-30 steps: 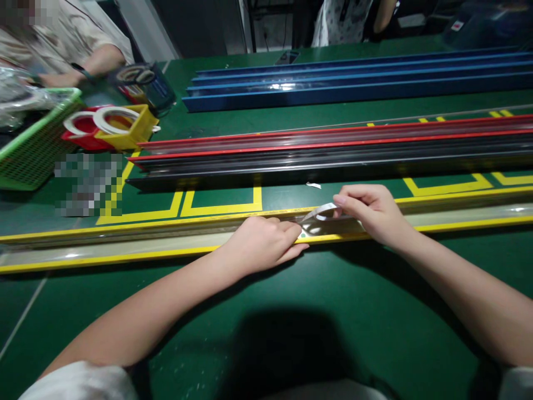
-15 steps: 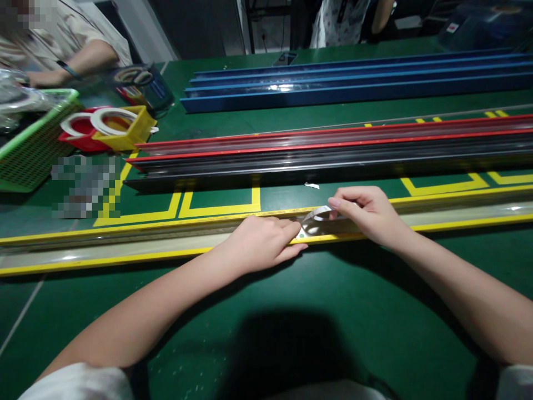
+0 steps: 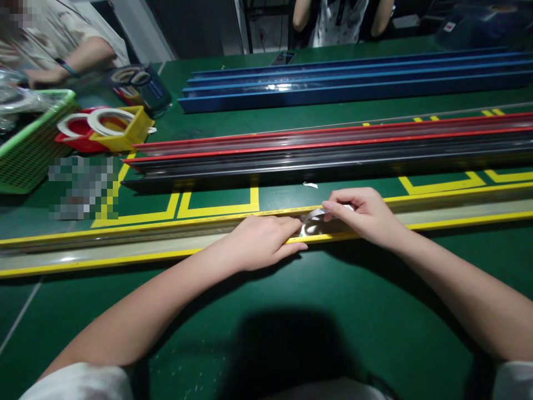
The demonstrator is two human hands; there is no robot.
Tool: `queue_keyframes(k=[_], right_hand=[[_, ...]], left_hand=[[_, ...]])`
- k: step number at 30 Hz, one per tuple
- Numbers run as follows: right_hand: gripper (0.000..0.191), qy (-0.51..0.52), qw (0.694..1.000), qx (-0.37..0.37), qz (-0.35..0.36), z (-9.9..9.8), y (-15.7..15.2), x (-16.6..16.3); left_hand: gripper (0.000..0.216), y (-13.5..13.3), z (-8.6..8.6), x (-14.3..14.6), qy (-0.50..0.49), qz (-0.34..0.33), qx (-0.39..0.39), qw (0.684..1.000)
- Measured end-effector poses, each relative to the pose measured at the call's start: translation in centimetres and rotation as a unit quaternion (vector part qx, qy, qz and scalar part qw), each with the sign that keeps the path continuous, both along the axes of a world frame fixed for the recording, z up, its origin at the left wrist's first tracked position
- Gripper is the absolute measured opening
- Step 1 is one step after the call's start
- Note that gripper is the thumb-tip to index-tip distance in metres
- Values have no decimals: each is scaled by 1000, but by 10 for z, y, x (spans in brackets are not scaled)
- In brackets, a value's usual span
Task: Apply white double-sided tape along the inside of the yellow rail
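Note:
A long channel strip (image 3: 137, 244) with yellow edges and a pale inside runs across the table in front of me. My left hand (image 3: 266, 239) lies over it, fingers inside the channel and thumb outside the near edge, closed around that wall. To its right, my right hand (image 3: 362, 214) pinches a thin white tape strip (image 3: 317, 213) between thumb and forefinger. The tape curves down into the channel by my left fingertips; its lower end is hard to make out.
Beyond lie red and black channel strips (image 3: 266, 141), then blue ones (image 3: 333, 89). Tape rolls (image 3: 110, 121) sit in red and yellow holders beside a green basket (image 3: 37, 144). A paper scrap (image 3: 310, 185) lies nearby. Two other people are across the table.
My right hand has moved slightly left and the tape strip now arcs lower and closer to the channel. My left hand stays in place on the channel.

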State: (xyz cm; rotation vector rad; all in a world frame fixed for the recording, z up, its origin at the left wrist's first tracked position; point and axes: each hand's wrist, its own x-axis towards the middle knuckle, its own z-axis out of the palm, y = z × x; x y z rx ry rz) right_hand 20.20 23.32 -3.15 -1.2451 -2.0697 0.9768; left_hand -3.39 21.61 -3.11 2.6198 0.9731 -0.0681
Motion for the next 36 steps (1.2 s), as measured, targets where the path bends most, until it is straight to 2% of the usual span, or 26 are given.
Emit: queue_keyframes(k=[14,21,25,30,36], right_hand=[[36,-32,999,10,14,1,-2,-1],[29,3,999,-12,39,5,-2,-1],[31,41,998,-28,44,5,-2,1],[31,68,997,-28,17,4,-1,1],[38,59,998,5,-31,2,0,0]], left_hand=[[41,1,3,0,-17,0,-42,999],[41,1,3,0,-14,2,-43,999],[40,1,2,0,-12,2,-38,999],[39,1,3,0,-13,2,-41,999],[41,2,2,-1,-15,6,-47,999]])
